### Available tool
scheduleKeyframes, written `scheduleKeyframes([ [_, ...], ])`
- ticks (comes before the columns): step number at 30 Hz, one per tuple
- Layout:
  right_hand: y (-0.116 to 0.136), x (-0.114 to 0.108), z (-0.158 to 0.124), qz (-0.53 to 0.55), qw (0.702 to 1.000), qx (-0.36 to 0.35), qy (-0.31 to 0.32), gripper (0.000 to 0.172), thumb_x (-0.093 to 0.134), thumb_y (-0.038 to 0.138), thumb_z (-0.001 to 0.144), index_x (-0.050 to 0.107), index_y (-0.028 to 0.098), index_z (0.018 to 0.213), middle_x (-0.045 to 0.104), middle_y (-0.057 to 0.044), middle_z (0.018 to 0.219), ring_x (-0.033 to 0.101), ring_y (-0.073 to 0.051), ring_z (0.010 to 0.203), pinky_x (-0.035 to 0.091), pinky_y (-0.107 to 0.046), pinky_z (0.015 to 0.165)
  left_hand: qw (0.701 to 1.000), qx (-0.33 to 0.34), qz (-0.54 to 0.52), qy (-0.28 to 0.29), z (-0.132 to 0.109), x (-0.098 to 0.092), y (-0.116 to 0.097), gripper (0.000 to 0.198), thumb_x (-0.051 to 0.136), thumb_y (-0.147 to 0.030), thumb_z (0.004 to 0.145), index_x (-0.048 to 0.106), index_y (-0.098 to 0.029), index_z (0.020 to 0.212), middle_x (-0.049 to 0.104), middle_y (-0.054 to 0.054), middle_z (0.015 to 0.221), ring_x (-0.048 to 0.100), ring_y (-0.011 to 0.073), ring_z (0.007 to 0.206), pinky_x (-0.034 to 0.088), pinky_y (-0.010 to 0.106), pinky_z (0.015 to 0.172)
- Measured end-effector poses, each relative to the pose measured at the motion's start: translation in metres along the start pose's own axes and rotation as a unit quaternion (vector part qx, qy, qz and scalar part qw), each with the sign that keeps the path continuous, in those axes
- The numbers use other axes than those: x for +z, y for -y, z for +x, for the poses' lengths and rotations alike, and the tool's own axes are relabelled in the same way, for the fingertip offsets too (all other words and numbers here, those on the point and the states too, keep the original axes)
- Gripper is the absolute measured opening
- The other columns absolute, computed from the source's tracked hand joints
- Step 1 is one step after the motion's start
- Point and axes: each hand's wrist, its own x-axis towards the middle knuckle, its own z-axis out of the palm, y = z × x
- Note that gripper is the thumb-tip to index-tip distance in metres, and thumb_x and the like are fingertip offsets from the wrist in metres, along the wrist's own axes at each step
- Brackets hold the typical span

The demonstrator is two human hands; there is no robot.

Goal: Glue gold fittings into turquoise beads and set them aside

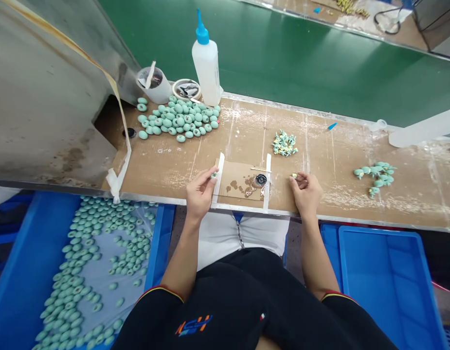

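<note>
Pale green shows between the thumb and fingertips of the left grip (200, 193), pinched closed on a small bead (213, 175) near the left tape strip (218, 176) on the worktop (166, 167). Most of the bead is hidden by the fingers, so its exact shape cannot be told. The right grip (308, 192) likewise pinches a small yellowish figure (294, 175), to the right of the black pot (260, 180); whether the figure touches the worktop is unclear. Both should be very light, needing hardly any force. The bead looks stiff and rounded, so it could roll or slip under uneven pressure; opposed fingertips across its widest part would suit it best. The figure, like those in the far pile (284, 144), seems to have thin projecting parts that might snap or bend, so hold it by its thickest part. Dark wet-looking spots lie on the card (236, 182) around the pot; that liquid would probably make either one slick or tacky, so dry fingertips, kept clear of any wetted face, seem wise.
</note>
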Motion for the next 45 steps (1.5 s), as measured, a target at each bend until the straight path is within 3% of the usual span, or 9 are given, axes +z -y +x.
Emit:
scheduleKeyframes([
  [5, 0.0, 0.0, 0.001, 0.002, 0.999, -0.031, 0.018, 0.023, 0.066, 0.043, 0.092, 0.076, 0.022, 0.093, 0.064, -0.002, 0.085, 0.053, -0.015, 0.061, 0.052, -0.033, 0.069, 0.994, -0.048, -0.095, 0.021, -0.004, 0.008, 0.002, 0.034, 0.087, -0.034, 0.079, 0.082, -0.022, 0.109, 0.081, 0.006, 0.098, 0.074, 0.0158, 0.077, 0.064, 0.027, 0.068],
  [9, -0.003, -0.002, -0.004, 0.048, 0.998, -0.044, 0.008, 0.023, 0.067, 0.042, 0.093, 0.078, 0.022, 0.097, 0.064, -0.002, 0.082, 0.059, -0.017, 0.066, 0.054, -0.034, 0.07, 0.993, -0.07, -0.087, 0.038, 0.001, 0.004, 0.002, 0.029, 0.09, -0.035, 0.075, 0.083, -0.021, 0.099, 0.08, 0.006, 0.098, 0.075, 0.016, 0.08, 0.066, 0.027, 0.072],
  [16, -0.005, -0.013, 0.005, 0.101, 0.993, -0.02, 0.064, 0.024, 0.065, 0.044, 0.091, 0.076, 0.022, 0.093, 0.073, -0.007, 0.092, 0.066, -0.02, 0.076, 0.055, -0.034, 0.067, 0.992, -0.074, -0.099, 0.026, 0.002, 0.004, 0.002, 0.034, 0.088, -0.043, 0.078, 0.083, -0.021, 0.103, 0.078, 0.006, 0.1, 0.073, 0.0139, 0.074, 0.065, 0.027, 0.07],
  [21, 0.022, -0.03, 0.023, 0.088, 0.975, -0.139, 0.152, 0.018, 0.069, 0.042, 0.094, 0.075, 0.025, 0.093, 0.076, -0.006, 0.091, 0.068, -0.022, 0.078, 0.057, -0.038, 0.074, 0.994, -0.063, -0.086, 0.034, 0.001, 0.006, 0.003, 0.032, 0.087, -0.042, 0.079, 0.082, -0.02, 0.102, 0.076, 0.005, 0.094, 0.072, 0.0143, 0.073, 0.065, 0.028, 0.07],
  [25, 0.053, -0.036, 0.031, 0.092, 0.936, -0.264, 0.216, 0.011, 0.069, 0.035, 0.098, 0.073, 0.025, 0.096, 0.077, -0.005, 0.095, 0.07, -0.021, 0.084, 0.057, -0.036, 0.077, 0.995, -0.063, -0.076, 0.029, -0.001, 0.006, 0.001, 0.031, 0.086, -0.042, 0.08, 0.081, -0.021, 0.103, 0.075, 0.005, 0.093, 0.071, 0.0145, 0.074, 0.064, 0.027, 0.07],
  [28, 0.066, -0.036, 0.035, 0.081, 0.912, -0.31, 0.256, 0.01, 0.066, 0.032, 0.102, 0.072, 0.025, 0.101, 0.076, -0.005, 0.098, 0.069, -0.019, 0.081, 0.057, -0.033, 0.073, 0.995, -0.054, -0.072, 0.032, -0.002, 0.005, 0.001, 0.029, 0.086, -0.04, 0.081, 0.082, -0.021, 0.103, 0.074, 0.005, 0.093, 0.071, 0.015, 0.076, 0.063, 0.028, 0.07],
  [37, 0.071, -0.03, 0.04, 0.018, 0.892, -0.341, 0.296, 0.015, 0.059, 0.028, 0.104, 0.073, 0.025, 0.106, 0.074, -0.007, 0.104, 0.071, -0.022, 0.092, 0.058, -0.036, 0.082, 0.995, -0.045, -0.08, 0.038, -0.003, 0.005, 0.005, 0.028, 0.085, -0.038, 0.083, 0.081, -0.022, 0.105, 0.073, 0.005, 0.095, 0.069, 0.0148, 0.078, 0.06, 0.027, 0.069],
  [45, 0.074, -0.025, 0.04, 0.006, 0.887, -0.357, 0.294, 0.011, 0.063, 0.027, 0.102, 0.075, 0.026, 0.101, 0.073, -0.006, 0.101, 0.071, -0.022, 0.089, 0.059, -0.036, 0.079, 0.993, -0.055, -0.097, 0.043, -0.003, 0.006, 0.002, 0.028, 0.086, -0.037, 0.081, 0.081, -0.022, 0.104, 0.071, 0.004, 0.093, 0.068, 0.0149, 0.077, 0.059, 0.027, 0.068],
])
